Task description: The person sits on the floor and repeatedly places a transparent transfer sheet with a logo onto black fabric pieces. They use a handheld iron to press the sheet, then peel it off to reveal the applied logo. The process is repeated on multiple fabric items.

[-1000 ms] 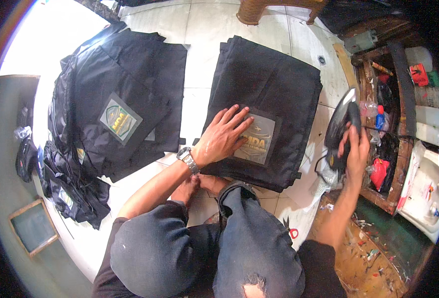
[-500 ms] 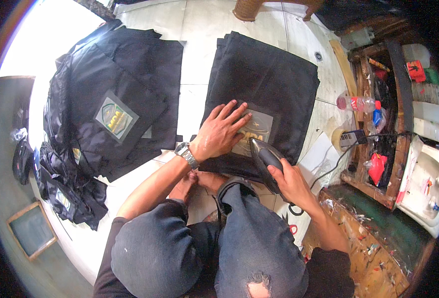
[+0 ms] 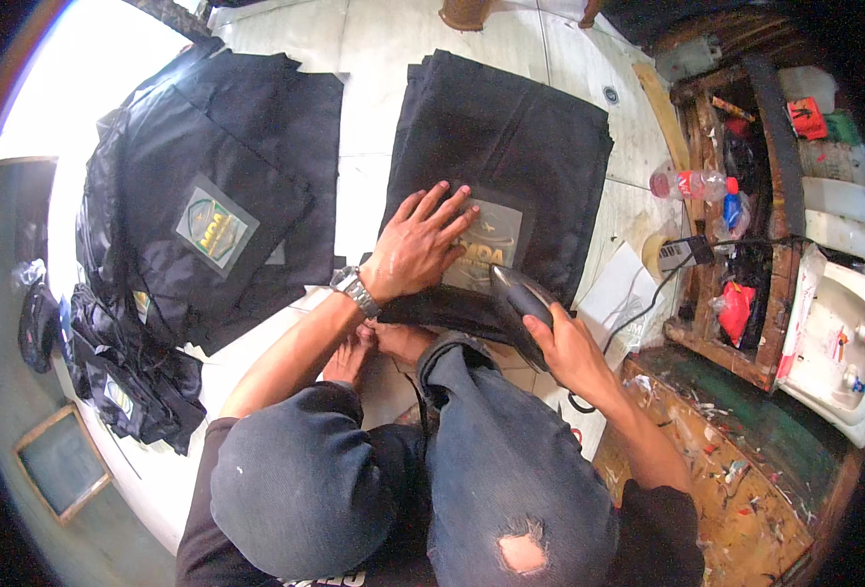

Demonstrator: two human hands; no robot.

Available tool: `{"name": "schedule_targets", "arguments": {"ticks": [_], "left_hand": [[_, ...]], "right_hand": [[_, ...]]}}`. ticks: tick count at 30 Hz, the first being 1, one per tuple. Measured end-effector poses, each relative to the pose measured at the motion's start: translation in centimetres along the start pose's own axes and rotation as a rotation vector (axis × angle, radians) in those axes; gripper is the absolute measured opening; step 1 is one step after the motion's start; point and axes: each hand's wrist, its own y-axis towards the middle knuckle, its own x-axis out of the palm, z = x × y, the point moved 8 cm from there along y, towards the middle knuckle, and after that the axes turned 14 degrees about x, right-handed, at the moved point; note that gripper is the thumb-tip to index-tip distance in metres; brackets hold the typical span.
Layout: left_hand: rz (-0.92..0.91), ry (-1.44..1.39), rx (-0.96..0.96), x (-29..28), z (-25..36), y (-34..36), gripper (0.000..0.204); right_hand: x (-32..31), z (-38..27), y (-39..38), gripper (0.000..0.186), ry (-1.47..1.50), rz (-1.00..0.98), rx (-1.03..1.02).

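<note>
My left hand (image 3: 418, 240) lies with fingers spread on a stack of folded black fabric (image 3: 506, 127), on the left part of a translucent film with a gold printed emblem (image 3: 489, 235). My right hand (image 3: 574, 357) grips a black and silver iron (image 3: 520, 303); its tip is at the lower edge of the film. A pile of black fabric pieces (image 3: 227, 127) lies on the left with a similar emblem film (image 3: 215, 225) on top. A dark cord (image 3: 628, 318) runs from near the iron to the right.
On the right stand a wooden shelf (image 3: 776, 117), a red-capped plastic bottle (image 3: 694, 184), a tape roll (image 3: 675, 251), white paper (image 3: 613, 293) and a white tray (image 3: 833, 362). A brown stool (image 3: 464, 15) is at the top, on the tiled floor (image 3: 369, 137). My bent knees fill the lower middle.
My right hand has brought the iron leftward from the right side to the emblem film on the stack. My left hand has stayed on the fabric.
</note>
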Motion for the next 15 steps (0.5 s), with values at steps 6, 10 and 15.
{"name": "schedule_targets", "arguments": {"ticks": [6, 10, 15], "left_hand": [[-0.004, -0.038, 0.011, 0.0, 0.0, -0.1, 0.067], [-0.005, -0.014, 0.017, 0.0, 0.1, 0.1, 0.062], [0.004, -0.037, -0.012, 0.0, 0.2, -0.2, 0.062]], "right_hand": [[-1.3, -2.3, -0.4, 0.047, 0.043, -0.009, -0.087], [0.5, -1.9, 2.1, 0.051, 0.022, -0.062, -0.027], [0.4, -2.6, 2.0, 0.055, -0.007, -0.062, 0.0]]}}
